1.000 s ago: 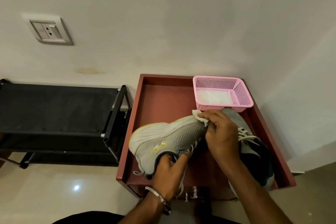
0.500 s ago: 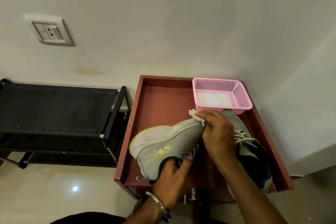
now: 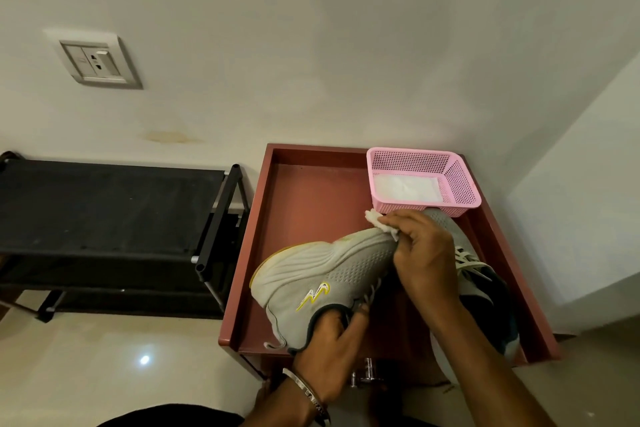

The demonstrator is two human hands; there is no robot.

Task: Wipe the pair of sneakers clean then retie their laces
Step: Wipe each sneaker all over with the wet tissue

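Observation:
A grey sneaker with a yellow logo is tipped on its side above the red-brown table. My left hand grips it at the collar, fingers inside the opening. My right hand pinches a white wipe and presses it against the shoe's toe end. The second grey sneaker, with white laces and a dark lining, lies on the table behind my right forearm, partly hidden.
A pink mesh basket holding white wipes stands at the table's back right corner, touching the second sneaker's toe. A black shoe rack stands to the left. The wall carries a socket plate. Raised rims edge the table.
My right hand with the wipe has slid slightly along the toe end of the held sneaker. The left hand keeps its grip at the collar.

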